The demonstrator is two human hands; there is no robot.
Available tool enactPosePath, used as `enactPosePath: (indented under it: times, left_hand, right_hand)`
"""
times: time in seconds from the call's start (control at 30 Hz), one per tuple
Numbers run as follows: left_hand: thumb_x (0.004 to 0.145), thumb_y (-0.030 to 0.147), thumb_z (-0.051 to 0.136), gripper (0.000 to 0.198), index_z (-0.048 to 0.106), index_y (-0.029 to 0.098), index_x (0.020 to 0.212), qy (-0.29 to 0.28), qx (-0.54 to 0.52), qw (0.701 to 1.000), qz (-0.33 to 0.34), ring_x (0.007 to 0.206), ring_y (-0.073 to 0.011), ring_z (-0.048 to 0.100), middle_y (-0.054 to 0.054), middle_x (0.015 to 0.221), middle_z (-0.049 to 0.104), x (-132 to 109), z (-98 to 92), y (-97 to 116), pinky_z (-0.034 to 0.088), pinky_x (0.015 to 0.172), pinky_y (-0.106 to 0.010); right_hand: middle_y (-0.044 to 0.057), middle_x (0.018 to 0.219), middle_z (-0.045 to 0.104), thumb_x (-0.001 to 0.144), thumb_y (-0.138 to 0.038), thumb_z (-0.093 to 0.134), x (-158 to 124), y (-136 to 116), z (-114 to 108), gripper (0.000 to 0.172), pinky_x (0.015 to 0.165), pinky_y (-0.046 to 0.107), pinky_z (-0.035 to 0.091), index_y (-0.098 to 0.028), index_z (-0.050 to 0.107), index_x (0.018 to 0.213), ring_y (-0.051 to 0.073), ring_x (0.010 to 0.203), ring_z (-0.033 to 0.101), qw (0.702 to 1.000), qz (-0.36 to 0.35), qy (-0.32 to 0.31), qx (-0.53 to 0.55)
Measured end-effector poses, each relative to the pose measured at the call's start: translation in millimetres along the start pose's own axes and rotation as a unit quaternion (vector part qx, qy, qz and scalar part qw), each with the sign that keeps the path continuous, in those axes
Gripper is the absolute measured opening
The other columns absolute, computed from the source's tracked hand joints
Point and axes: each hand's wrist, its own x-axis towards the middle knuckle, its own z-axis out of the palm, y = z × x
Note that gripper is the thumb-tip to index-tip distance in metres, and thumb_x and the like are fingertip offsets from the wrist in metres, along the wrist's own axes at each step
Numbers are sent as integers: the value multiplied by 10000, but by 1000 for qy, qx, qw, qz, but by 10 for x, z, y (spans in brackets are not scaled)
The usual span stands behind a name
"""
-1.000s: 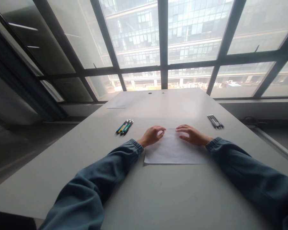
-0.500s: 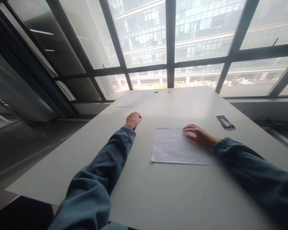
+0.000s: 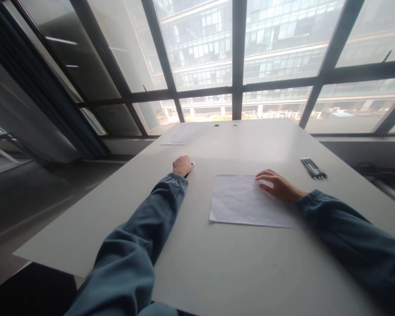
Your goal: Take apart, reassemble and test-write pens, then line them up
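My left hand [image 3: 182,166] is stretched out to the left of a white sheet of paper [image 3: 243,202]. Its fingers are curled shut over the coloured pens [image 3: 191,163], of which only a silvery tip and a dark end poke out. Over on the sheet's far right corner lies my right hand [image 3: 276,184], fingers spread and pressing lightly on the paper. The sheet lies flat on the grey table [image 3: 217,263], and both arms wear blue-grey sleeves.
Several black pens [image 3: 313,168] lie in a bundle at the table's right side. Another sheet [image 3: 177,137] lies at the far left near two small dark holes [image 3: 216,125]. Large windows rise behind the table's far edge.
My left hand left the sheet, moved left to the coloured pens and closed over them. The right hand stayed on the paper. The view shifted slightly left.
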Motion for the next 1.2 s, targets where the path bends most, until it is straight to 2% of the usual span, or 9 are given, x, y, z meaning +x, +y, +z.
enactPosePath:
  times: [0.2,0.6,0.87,1.07,1.2]
  left_hand:
    - [803,318,649,358,738,127,1092,13,21,1000,10,1013,-338,702,-226,1065,727,-5,68,27,563,828,-371]
    - [810,372,657,388,741,125,1096,-2,16,999,31,1075,-340,689,-221,1075,730,-85,53,117,566,881,-375]
    - [828,347,634,360,734,128,1095,-17,-2,999,38,1068,-310,693,-211,1094,730,-149,63,188,552,889,-344]
    - [795,246,641,303,724,138,1065,-17,-22,999,44,1048,-281,692,-194,1083,734,-141,78,181,524,865,-297]
    - [790,258,660,376,684,161,1153,5,-61,995,73,1057,-260,679,-148,1102,734,-166,28,240,505,887,-279]
  right_hand:
    - [114,1141,699,940,-345,611,-1,-8,1,214,970,473,543,-243,733,1083,271,1075,648,1000,1,4,-4]
    - [118,1127,694,949,-323,597,-2,-25,6,206,948,477,557,-243,721,1091,266,1057,647,1000,-5,11,-1]
    - [119,1130,698,944,-361,606,3,-28,-6,222,952,477,551,-244,727,1088,271,1062,650,1000,2,9,7]
    - [121,1126,700,944,-353,604,6,-30,-6,220,948,483,553,-242,728,1088,273,1056,651,1000,6,9,6]
    - [113,1132,704,940,-332,609,15,-69,-29,215,970,469,542,-245,727,1098,265,1071,646,1000,2,-13,7]
